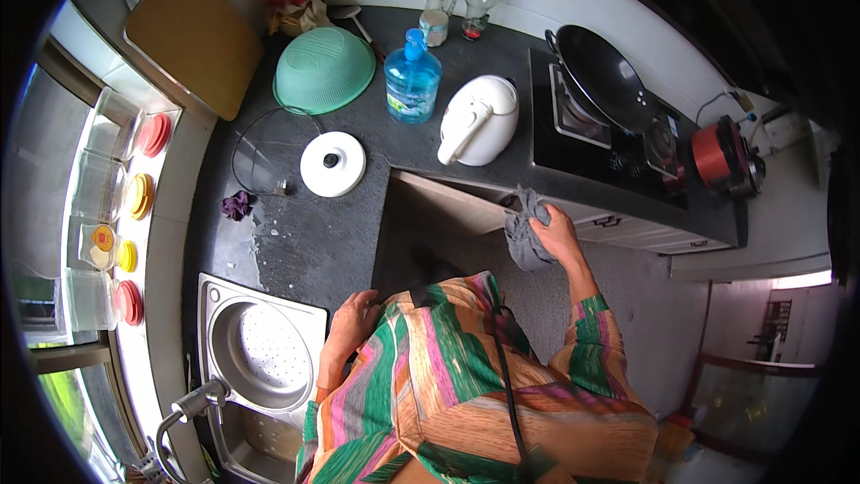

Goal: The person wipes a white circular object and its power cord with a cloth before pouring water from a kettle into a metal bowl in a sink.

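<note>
A crumpled grey cloth point(527, 235) is in my right hand point(556, 234), below the front edge of the counter. The cloth touches or overlaps the outer end of a pale cabinet door point(457, 205), which stands swung out; the contact itself is hidden. My left hand point(354, 318) rests at the counter edge beside the stainless steel sink point(316, 312), its fingers loosely bent and nothing seen in it. A white electric kettle point(480, 121) sits on the dark countertop point(322, 235) above the door. Left of it lies its round white power base point(322, 178) with a cord and plug.
A blue pump bottle point(413, 84) and an upturned green plastic basin point(322, 74) stand farther back. At right, a black wok point(598, 74) is on the gas hob point(571, 154), near a red cooker point(719, 154). A purple scrubber point(236, 206) lies by wet patches.
</note>
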Motion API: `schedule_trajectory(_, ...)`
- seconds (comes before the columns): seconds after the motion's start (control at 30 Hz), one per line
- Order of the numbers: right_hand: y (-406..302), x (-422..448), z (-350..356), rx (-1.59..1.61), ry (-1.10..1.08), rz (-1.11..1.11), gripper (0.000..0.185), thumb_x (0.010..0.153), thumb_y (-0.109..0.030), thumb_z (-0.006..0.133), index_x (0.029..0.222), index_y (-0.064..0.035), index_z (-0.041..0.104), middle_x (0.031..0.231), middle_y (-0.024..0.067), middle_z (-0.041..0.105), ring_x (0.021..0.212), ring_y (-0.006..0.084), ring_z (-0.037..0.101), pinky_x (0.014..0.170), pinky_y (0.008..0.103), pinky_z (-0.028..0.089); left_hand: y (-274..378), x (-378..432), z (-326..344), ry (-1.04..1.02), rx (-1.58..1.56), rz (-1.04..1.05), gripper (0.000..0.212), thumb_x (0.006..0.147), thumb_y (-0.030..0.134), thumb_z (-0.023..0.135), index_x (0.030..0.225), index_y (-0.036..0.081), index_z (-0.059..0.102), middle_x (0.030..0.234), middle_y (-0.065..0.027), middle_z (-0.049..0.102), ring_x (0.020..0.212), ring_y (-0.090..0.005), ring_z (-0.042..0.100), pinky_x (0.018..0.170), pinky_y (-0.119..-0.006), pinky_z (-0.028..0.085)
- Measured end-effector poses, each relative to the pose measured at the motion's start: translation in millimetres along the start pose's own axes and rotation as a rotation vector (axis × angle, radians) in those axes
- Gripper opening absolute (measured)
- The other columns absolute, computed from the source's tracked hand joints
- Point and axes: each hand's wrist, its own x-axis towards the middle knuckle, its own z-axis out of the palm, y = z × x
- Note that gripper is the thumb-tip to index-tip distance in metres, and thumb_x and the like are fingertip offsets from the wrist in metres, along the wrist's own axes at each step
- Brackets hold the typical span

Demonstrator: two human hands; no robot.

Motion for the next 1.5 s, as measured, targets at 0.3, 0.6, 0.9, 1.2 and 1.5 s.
schedule_trajectory(0.3,8.1,60.8,-45.7,-0.377,-0.055,-0.062,0.037,0.077,-0.022,0.065,0.108,-0.0034,0.058,0.105,0.0129,0.057,0.097,0.0349,0.057,0.081,0.0411,0.046,23.7,46.7,19.9,0.056,-0.131,-0.145,0.030,0.086,0.015,0.059,0.114,0.003,0.057,0.106,-0.0168,0.061,0.087,-0.0291,0.064,0.077,-0.036,0.050)
schedule_trajectory(0.6,25.0,159.6,-64.6,-0.592,0.084,-0.165,0.055,0.074,-0.030,0.072,0.124,-0.0192,0.050,0.121,0.0059,0.050,0.111,0.0313,0.049,0.086,0.0422,0.046,59.3,95.6,25.0,0.036,-0.040,-0.145,0.033,0.088,0.024,0.055,0.113,0.004,0.058,0.111,-0.0172,0.059,0.102,-0.0317,0.057,0.088,-0.038,0.046)
schedule_trajectory(0.9,79.6,195.5,-40.1,-0.685,0.077,-0.311,0.070,0.080,-0.041,0.065,0.137,-0.0132,0.036,0.138,0.0174,0.038,0.128,0.0380,0.033,0.099,0.0572,0.029,25.3,86.4,-18.5,0.399,-0.076,-0.172,0.022,0.080,0.009,0.060,0.102,0.005,0.065,0.105,-0.0139,0.063,0.103,-0.0301,0.056,0.092,-0.040,0.044)
schedule_trajectory(1.2,-46.3,105.9,2.3,-0.361,-1.054,-0.470,0.043,0.079,-0.023,0.068,0.114,-0.0011,0.057,0.107,0.0202,0.061,0.099,0.0343,0.059,0.084,0.0378,0.046,-143.6,101.8,-153.6,0.880,0.168,-0.436,0.021,0.078,0.004,0.055,0.091,0.010,0.071,0.094,-0.0156,0.066,0.087,-0.0329,0.063,0.080,-0.042,0.050)
schedule_trajectory(1.5,-199.2,108.0,181.7,0.014,-0.991,-0.657,0.030,0.085,-0.015,0.062,0.110,-0.0009,0.058,0.100,0.0147,0.064,0.088,0.0223,0.064,0.077,0.0327,0.050,-205.1,171.4,-170.8,0.876,0.394,-0.410,0.034,0.079,0.017,0.063,0.113,0.012,0.060,0.122,-0.0089,0.050,0.112,-0.0308,0.048,0.092,-0.039,0.044)
